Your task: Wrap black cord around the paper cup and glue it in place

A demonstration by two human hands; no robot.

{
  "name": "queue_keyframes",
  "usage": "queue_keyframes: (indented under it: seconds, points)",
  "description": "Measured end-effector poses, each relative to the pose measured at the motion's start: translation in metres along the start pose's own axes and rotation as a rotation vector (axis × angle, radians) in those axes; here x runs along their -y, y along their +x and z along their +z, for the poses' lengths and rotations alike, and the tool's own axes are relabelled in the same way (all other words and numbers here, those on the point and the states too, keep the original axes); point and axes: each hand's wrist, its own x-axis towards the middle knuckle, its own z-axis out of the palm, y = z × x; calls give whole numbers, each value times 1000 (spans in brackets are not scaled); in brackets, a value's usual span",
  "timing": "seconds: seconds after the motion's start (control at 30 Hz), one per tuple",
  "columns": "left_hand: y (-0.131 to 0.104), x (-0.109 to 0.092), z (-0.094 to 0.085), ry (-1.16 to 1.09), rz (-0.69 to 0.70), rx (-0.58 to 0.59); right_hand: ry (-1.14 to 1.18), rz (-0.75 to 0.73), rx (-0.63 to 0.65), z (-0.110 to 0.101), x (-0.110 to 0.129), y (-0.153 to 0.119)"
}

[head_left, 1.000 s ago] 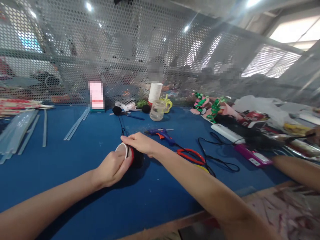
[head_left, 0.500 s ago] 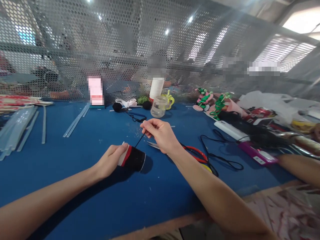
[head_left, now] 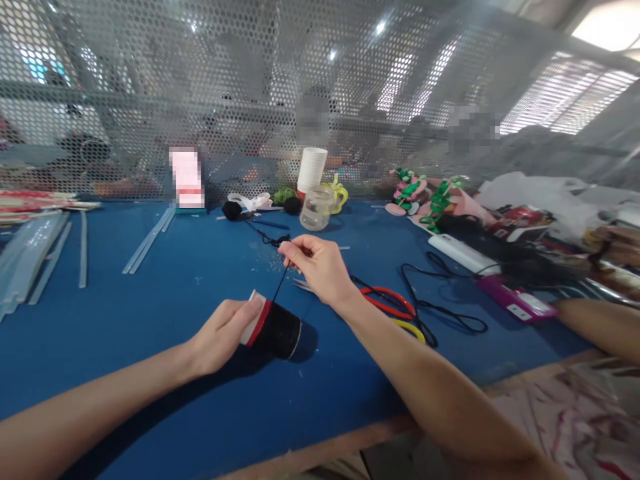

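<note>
My left hand [head_left: 225,330] grips a paper cup [head_left: 275,328] by its white end, tilted just over the blue table. Black yarn covers most of the cup, with a red band beside the bare white part. Between thumb and fingers, my right hand [head_left: 317,267] pinches the black yarn [head_left: 282,283], which runs taut down to the cup. Beyond my fingertips more yarn trails loosely back toward a black yarn ball [head_left: 231,211]. Scissors with red and yellow handles [head_left: 393,303] lie partly beneath my right wrist.
A clear plastic jar [head_left: 317,208] and stacked white cups [head_left: 313,170] stand at the back. Glue sticks [head_left: 35,260] lie at left, near a phone [head_left: 187,179]. On the right are a purple-and-white power strip [head_left: 517,299], a black cord [head_left: 440,313] and another person's arm [head_left: 595,327].
The cup and my left hand have shifted slightly right and down. My right hand stays nearly in place, and the yarn stretch between them is a little longer.
</note>
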Motion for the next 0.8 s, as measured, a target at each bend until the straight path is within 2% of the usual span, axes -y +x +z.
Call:
queue_keyframes:
  seconds: [0.33, 0.8]
  points:
    - [-6, 0, -2, 178, 307, 24, -88, 32, 57, 5, 3, -5]
    - [-10, 0, -3, 351, 499, -35, -107, 82, 195, 10, -1, -9]
